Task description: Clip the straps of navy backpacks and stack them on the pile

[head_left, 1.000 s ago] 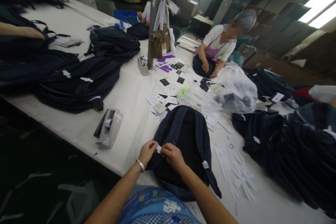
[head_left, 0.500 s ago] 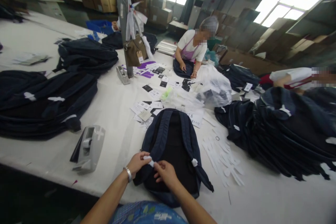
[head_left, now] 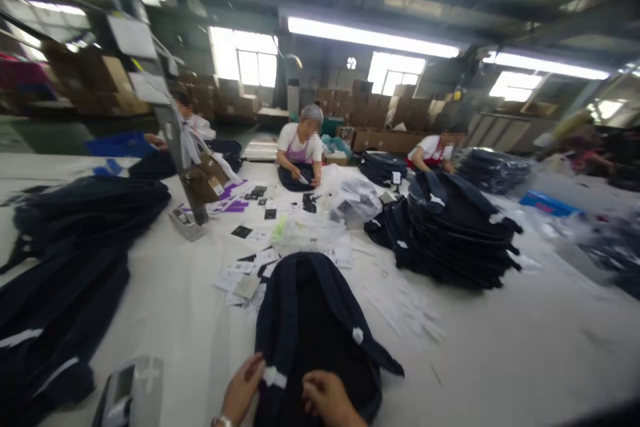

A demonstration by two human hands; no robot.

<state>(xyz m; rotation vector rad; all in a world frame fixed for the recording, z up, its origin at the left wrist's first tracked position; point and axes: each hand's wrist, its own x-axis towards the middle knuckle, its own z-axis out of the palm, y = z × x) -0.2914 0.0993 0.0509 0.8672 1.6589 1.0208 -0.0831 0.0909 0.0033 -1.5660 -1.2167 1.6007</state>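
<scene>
A dark navy backpack (head_left: 320,320) lies on the table in front of me, with its straps and black back panel facing up. White wrapping (head_left: 275,377) sits around its left strap, and another white wrap (head_left: 357,335) is on the right strap. Beside the left wrap, my left hand (head_left: 243,390) has its fingers extended, the tips near the strap's edge, holding nothing that I can see. My right hand (head_left: 327,397) hovers over the back panel with loosely bent fingers apart and nothing visible in them. Both hands are slightly blurred.
A tape dispenser (head_left: 127,393) stands at lower left near stacked backpacks (head_left: 60,307). Tags and cards (head_left: 247,280) lie beyond my backpack. White strips (head_left: 400,307) and a backpack pile (head_left: 450,240) are to the right. A metal post (head_left: 170,113) rises at left. Co-workers (head_left: 300,147) work across the table.
My view has tilted up, so the scene sits lower. Both hands have let go of the white wrap on the left strap, and my right hand has moved away from it.
</scene>
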